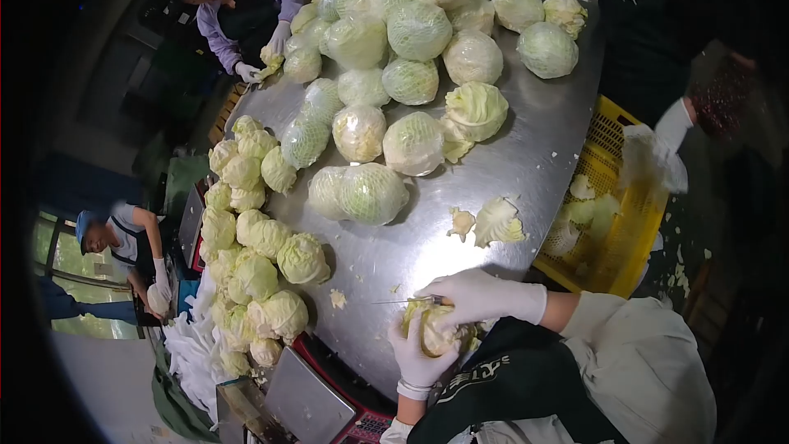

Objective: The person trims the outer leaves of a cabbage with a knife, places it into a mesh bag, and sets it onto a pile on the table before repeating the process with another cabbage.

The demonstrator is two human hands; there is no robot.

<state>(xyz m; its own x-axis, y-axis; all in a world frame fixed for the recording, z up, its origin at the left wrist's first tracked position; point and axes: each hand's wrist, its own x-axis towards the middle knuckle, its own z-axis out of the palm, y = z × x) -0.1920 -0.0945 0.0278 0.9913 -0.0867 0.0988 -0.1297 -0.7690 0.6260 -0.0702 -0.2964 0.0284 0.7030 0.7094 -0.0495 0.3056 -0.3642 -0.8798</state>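
Note:
My left hand (421, 359), in a white glove, is wrapped round the side of a cabbage (440, 335) near the front edge of the metal table. In my right hand (478, 296), also gloved, is a knife (399, 302) whose thin blade points left above the cabbage. Part of that cabbage is hidden behind my hands and apron. Just beyond my hands, a loose cabbage leaf (499, 223) and a cut stem piece (462, 222) lie on the table.
Wrapped cabbages (419, 30) are heaped across the far table (444, 189). Bare cabbages (255, 271) are stacked at left, near a scale (308, 399). A yellow crate (604, 242) with leaves stands at right. Co-workers (246, 12) are at the far left, left and far right.

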